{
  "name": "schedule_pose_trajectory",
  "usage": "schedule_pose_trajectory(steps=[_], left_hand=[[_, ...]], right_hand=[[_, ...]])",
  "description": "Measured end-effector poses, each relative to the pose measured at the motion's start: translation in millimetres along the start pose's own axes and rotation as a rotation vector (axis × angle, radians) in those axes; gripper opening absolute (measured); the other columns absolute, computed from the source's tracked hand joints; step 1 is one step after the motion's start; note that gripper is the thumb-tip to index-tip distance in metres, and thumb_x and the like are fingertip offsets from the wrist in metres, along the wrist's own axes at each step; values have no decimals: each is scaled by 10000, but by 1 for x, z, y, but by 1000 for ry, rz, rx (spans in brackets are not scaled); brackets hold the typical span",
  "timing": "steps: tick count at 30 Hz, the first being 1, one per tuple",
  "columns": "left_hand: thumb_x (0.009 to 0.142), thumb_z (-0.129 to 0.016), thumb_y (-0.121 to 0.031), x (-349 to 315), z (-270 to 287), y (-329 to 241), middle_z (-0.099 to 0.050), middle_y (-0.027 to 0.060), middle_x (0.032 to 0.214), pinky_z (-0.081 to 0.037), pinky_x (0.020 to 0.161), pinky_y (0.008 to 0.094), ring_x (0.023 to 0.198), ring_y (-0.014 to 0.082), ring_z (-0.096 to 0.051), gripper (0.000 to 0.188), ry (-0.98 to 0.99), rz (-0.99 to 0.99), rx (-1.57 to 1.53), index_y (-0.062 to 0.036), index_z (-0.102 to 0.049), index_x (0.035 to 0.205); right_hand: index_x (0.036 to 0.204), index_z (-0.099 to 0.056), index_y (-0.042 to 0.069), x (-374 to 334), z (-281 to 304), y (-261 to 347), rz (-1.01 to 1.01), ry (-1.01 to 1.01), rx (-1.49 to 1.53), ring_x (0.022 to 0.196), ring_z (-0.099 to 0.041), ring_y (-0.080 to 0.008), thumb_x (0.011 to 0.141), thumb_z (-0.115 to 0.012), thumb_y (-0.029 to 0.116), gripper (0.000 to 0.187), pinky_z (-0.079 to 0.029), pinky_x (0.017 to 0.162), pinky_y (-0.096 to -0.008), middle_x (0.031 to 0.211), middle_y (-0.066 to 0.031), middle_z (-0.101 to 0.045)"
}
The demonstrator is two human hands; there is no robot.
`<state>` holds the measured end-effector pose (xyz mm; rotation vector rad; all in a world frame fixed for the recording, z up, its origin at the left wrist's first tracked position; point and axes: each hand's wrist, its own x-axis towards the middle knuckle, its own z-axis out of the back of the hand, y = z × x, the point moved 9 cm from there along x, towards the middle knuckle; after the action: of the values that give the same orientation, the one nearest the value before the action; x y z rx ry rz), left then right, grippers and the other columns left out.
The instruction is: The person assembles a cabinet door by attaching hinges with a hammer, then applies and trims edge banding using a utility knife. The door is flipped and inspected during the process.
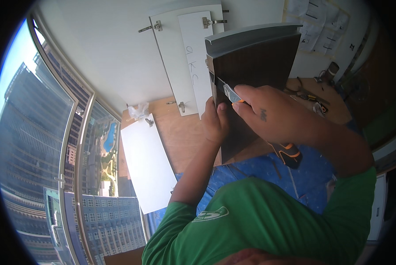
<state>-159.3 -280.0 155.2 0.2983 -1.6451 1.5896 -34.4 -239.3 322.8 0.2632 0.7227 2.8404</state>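
Observation:
A dark brown panel (255,66) stands upright before me, with a grey profile (255,37) along its top edge. My left hand (216,121) is closed around the panel's left edge, thumb on the brown face. In my right hand (268,110) is a utility knife (230,92), its blade pointing up and left at that same edge, just above my left hand. Whether the blade touches the panel is hard to see. Below my right hand, in line with the blade, shows an orange and black handle end (290,155).
White panels (173,57) with metal hinges lean against the wall. Another white panel (147,163) lies at the left beside a crumpled plastic bag (138,111). Hand tools (310,95) lie on the wooden tabletop (180,137) at right. A blue sheet (313,176) covers the floor; windows (34,132) line the left.

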Motion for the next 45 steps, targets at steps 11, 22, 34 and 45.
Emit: schedule_pose_trajectory(steps=[11,22,34,45], left_hand=[[1066,-509,-310,0,-2,7,-682,251,886,-529,656,498,793,472,-687,362,3,-22,4,4,-568,1237],[1074,-496,-333,0,0,-8,-673,236,884,-518,636,489,769,464,-675,359,-55,-120,2,-12,-563,1219],[1078,-482,-345,-4,1,-4,-673,238,897,-526,661,491,792,468,-680,366,-18,-73,15,-16,-566,1216],[1076,-482,-359,-7,-1,-2,-688,236,924,-536,688,489,830,459,-697,385,-21,-48,-16,-25,-572,1246]], right_hand=[[910,-540,-17,-1,11,3,38,-1,50,553,-520,-281,1028,-556,188,237,-422,587,-424,636,-164,-543],[904,-547,-23,11,17,8,57,-15,4,570,-537,-307,1031,-549,195,251,-431,603,-434,647,-174,-543],[916,-565,-23,24,24,13,-37,42,56,620,-587,-270,1037,-528,208,263,-455,630,-431,691,-168,-568],[905,-553,-18,17,23,16,-8,11,7,626,-585,-309,1031,-522,211,262,-473,643,-434,700,-177,-584]])
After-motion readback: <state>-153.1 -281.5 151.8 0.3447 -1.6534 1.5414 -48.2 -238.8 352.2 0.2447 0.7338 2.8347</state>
